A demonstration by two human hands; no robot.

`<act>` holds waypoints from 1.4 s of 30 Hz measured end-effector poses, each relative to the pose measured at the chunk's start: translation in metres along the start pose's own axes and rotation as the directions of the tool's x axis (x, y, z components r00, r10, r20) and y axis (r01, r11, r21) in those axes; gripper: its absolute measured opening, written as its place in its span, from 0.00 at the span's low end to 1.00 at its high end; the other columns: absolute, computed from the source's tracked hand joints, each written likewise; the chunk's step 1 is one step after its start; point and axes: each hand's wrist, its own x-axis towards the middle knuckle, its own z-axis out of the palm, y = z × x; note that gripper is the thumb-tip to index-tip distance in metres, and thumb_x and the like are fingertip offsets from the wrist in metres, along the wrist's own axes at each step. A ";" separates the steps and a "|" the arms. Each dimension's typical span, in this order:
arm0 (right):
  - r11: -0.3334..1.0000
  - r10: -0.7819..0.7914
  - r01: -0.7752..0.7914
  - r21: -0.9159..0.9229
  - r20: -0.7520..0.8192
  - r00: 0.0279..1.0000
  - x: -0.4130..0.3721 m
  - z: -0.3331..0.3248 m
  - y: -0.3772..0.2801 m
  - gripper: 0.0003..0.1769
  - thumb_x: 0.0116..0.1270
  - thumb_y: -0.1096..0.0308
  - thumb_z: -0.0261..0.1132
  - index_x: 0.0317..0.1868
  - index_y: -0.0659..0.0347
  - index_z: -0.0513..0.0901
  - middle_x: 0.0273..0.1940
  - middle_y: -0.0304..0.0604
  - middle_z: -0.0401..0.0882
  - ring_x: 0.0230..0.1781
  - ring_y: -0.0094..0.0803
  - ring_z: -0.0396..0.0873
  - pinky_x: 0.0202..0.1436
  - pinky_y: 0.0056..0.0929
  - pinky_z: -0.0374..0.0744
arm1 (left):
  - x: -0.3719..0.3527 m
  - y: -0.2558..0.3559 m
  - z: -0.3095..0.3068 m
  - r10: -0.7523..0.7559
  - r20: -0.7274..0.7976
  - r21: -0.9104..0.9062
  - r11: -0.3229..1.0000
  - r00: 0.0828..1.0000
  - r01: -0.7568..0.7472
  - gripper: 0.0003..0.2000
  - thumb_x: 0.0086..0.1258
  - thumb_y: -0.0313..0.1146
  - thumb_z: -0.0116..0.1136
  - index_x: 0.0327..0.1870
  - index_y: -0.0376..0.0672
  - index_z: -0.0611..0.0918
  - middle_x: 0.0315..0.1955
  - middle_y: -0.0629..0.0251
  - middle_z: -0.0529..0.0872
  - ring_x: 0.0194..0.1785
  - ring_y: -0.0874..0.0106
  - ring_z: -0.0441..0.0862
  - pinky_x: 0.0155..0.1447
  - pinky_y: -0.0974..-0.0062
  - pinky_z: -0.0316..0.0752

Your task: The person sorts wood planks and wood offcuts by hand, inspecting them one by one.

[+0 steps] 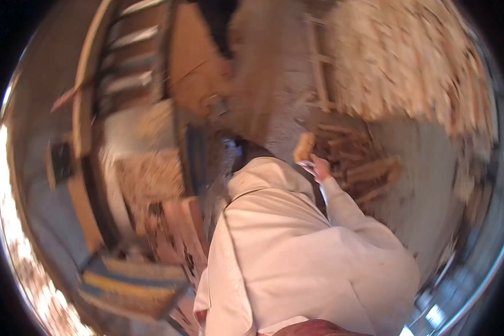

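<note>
Hands unseen, grip cannot be told; co-worker's hand (321,167) clasps wood piece (304,147) beside sticks (364,162).

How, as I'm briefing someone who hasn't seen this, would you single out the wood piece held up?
Find the person in the white hooded top filling the lower middle, and follow the sleeve up to the raised hand. The wood piece sits in its grip, short and pale brown; unlike the sticks heaped on the floor to its right, it alone is lifted.
</note>
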 end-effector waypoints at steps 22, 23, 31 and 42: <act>-0.478 0.781 0.802 -0.358 0.245 0.575 0.054 0.397 0.057 0.22 0.73 0.56 0.66 0.55 0.68 0.88 0.44 0.48 0.91 0.41 0.43 0.88 0.35 0.38 0.85 | -0.258 -0.138 -0.121 -0.837 -0.501 -0.674 0.536 0.218 0.509 0.37 0.76 0.67 0.50 0.45 0.31 0.82 0.44 0.46 0.87 0.50 0.58 0.85 0.56 0.57 0.76; -0.231 0.968 0.875 0.426 0.194 0.161 0.017 0.387 0.103 0.20 0.73 0.55 0.63 0.48 0.66 0.88 0.41 0.58 0.89 0.41 0.51 0.88 0.41 0.48 0.82 | -0.357 -0.199 -0.012 -0.909 -0.251 -0.508 0.417 0.334 0.754 0.39 0.71 0.69 0.56 0.45 0.27 0.83 0.41 0.44 0.87 0.49 0.60 0.86 0.55 0.60 0.78; 0.034 0.994 0.845 0.534 -0.108 0.028 -0.190 0.305 0.189 0.25 0.75 0.49 0.63 0.59 0.60 0.85 0.48 0.62 0.87 0.50 0.59 0.86 0.56 0.49 0.81 | -0.406 -0.028 -0.008 -0.898 0.363 -0.725 -0.106 0.248 0.680 0.31 0.60 0.55 0.78 0.55 0.39 0.84 0.48 0.58 0.89 0.50 0.65 0.88 0.50 0.62 0.83; -0.050 0.994 0.989 0.136 0.099 0.037 -0.147 0.338 0.126 0.33 0.74 0.46 0.67 0.65 0.66 0.81 0.61 0.58 0.84 0.63 0.47 0.82 0.67 0.38 0.78 | -0.350 -0.190 0.011 -0.841 0.508 -0.721 -0.297 0.187 0.626 0.33 0.64 0.57 0.70 0.66 0.47 0.78 0.50 0.58 0.84 0.46 0.57 0.85 0.48 0.57 0.83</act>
